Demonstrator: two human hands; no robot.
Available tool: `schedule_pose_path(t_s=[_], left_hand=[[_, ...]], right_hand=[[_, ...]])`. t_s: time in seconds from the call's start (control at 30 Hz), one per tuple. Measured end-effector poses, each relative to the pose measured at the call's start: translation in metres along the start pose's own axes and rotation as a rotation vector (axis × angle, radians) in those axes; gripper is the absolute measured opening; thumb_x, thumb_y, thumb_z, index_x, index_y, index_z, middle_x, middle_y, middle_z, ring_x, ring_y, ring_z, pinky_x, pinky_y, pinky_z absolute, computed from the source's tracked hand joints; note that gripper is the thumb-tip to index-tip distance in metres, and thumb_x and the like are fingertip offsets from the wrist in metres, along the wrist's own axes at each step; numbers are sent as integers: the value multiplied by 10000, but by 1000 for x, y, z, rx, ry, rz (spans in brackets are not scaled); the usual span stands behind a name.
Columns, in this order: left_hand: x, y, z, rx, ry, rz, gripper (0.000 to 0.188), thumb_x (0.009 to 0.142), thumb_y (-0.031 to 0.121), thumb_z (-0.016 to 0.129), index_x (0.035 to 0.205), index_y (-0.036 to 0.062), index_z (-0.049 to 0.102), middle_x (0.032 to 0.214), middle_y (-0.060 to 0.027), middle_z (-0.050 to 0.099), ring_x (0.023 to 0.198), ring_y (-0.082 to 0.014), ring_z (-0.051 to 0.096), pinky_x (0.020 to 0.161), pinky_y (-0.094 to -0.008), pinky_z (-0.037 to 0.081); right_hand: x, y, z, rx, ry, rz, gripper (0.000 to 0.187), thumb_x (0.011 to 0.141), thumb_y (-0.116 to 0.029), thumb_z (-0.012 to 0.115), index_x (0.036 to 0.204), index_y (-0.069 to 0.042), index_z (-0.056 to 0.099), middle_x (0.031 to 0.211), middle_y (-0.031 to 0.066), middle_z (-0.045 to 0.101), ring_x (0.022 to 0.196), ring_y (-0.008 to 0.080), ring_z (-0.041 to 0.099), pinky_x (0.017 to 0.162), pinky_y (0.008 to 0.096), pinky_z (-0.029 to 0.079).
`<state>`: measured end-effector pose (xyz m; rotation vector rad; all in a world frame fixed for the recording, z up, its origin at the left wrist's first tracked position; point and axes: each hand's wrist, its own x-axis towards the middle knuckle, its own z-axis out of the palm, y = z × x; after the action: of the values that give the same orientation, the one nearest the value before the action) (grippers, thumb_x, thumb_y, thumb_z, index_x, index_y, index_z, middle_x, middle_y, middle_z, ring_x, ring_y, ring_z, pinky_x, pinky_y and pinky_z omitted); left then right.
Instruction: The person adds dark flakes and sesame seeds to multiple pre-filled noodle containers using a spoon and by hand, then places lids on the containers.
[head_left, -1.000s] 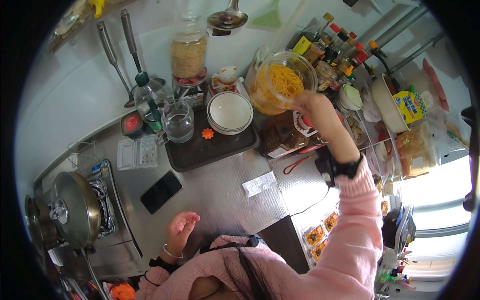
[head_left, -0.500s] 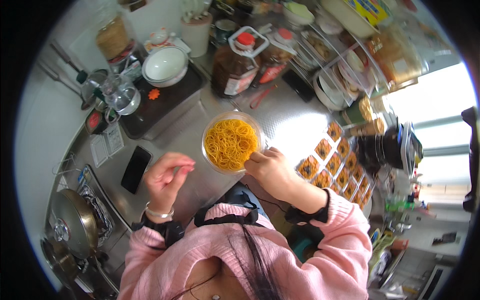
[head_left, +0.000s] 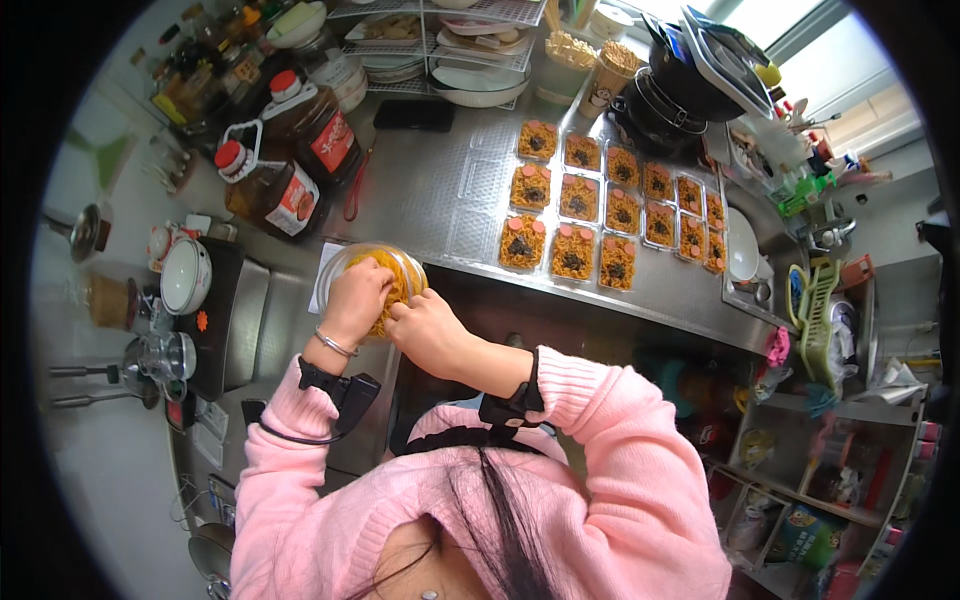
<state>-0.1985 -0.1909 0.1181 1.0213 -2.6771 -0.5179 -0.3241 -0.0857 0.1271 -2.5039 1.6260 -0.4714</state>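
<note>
A clear round bowl [head_left: 335,268] of yellow noodles [head_left: 401,272] stands on the left part of the steel counter, partly covered by my hands. My left hand [head_left: 360,298] reaches over it from the left, its fingers bunched together down in the noodles. At the near right side of the bowl, my right hand [head_left: 432,335] has its fingers curled in close to the left fingertips. Whether it pinches noodles or the bowl's rim is hidden. A white flat thing [head_left: 322,283] shows under the bowl's left side.
Rows of clear boxes [head_left: 577,198] hold noodles with pink slices and dark topping. Two red-capped jugs [head_left: 268,180] [head_left: 315,125] stand beyond the bowl. A black phone [head_left: 413,115] lies by the dish rack [head_left: 480,75]. White bowls [head_left: 187,275] sit left; a sink [head_left: 742,245] is right.
The view has turned right, so the bowl appears farther left. My left hand, earlier raised beside the bowl, is now in the noodles; the right hand stays at the bowl's near right side.
</note>
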Motion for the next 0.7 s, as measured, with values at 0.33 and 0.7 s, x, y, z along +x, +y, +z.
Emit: schedule_pose_path(t_s=[0.33, 0.7], left_hand=[[53, -12, -21, 8, 181, -171, 122, 766, 94, 638, 853, 10, 651, 789, -174, 637, 751, -337, 614, 676, -375, 494], [66, -22, -14, -215, 438, -491, 92, 812, 67, 603, 843, -14, 632, 706, -158, 637, 559, -227, 639, 528, -316, 488]], right_hand=[[55, 68, 5, 16, -30, -57, 77, 704, -115, 583, 738, -80, 643, 776, 72, 616, 742, 255, 636, 696, 382, 473], [82, 98, 6, 96, -129, -140, 138, 751, -104, 577, 823, -73, 690, 854, 103, 651, 838, 267, 644, 795, 401, 447]])
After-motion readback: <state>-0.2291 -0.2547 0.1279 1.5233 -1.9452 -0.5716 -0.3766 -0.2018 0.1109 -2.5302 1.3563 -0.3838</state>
